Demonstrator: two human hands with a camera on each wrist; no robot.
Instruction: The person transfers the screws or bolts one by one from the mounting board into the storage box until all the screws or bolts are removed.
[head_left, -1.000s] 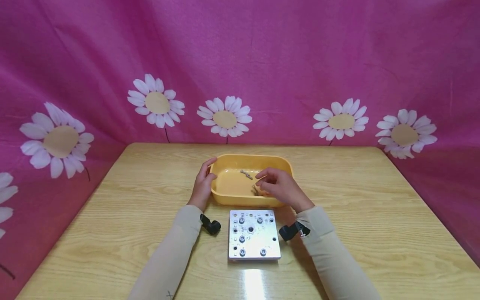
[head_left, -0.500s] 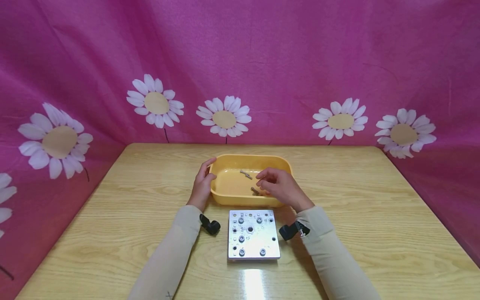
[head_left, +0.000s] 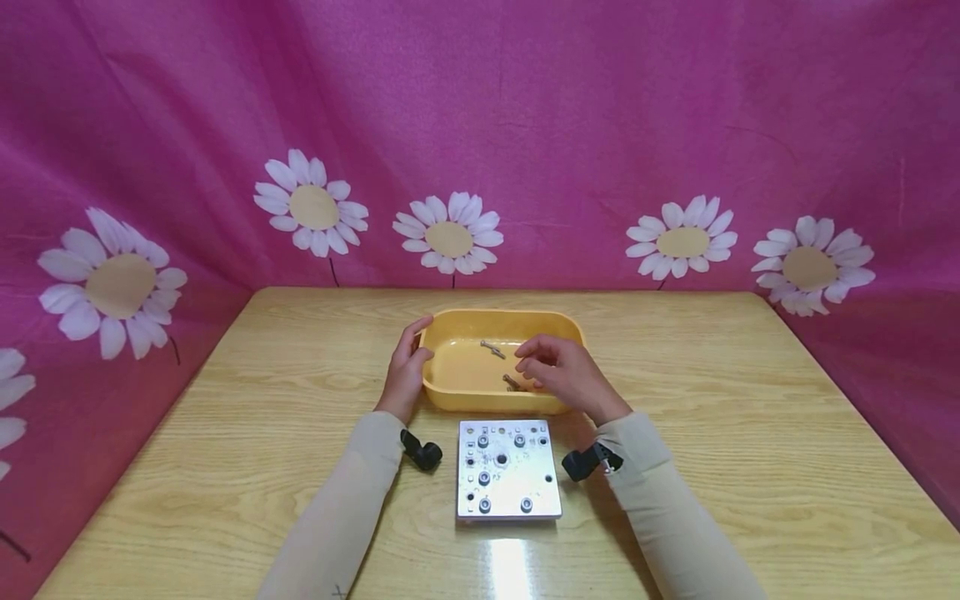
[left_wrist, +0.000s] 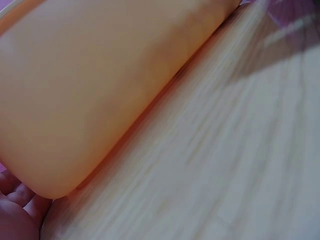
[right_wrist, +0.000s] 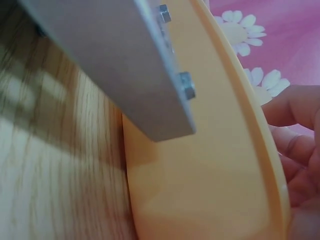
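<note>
A yellow plastic tray (head_left: 457, 402) stands on the table, with a few metal screws inside. Two screws (head_left: 492, 349) lie near its middle, and more screws (head_left: 512, 382) lie at its front, partly hidden by the near wall. My left hand (head_left: 405, 371) grips the tray's left end, thumb at the rim and fingers along the outside. Over the tray's right half is my right hand (head_left: 562, 371), its fingers loosely bent, with a gap between thumb and index finger and nothing visible in it. In the right wrist view, its fingers (right_wrist: 295, 112) are beyond the tray's rim.
In front of the tray, a square metal plate (head_left: 517, 479) with several bolts and holes lies between the forearms. The right wrist view shows the plate's edge (right_wrist: 160, 112) close up. A pink curtain (head_left: 555, 150) with daisies hangs behind the wooden table (head_left: 712, 400).
My right hand has shifted very slightly to the right, and the screws beside it have tipped over and show more plainly. My left hand and the tray stay in place.
</note>
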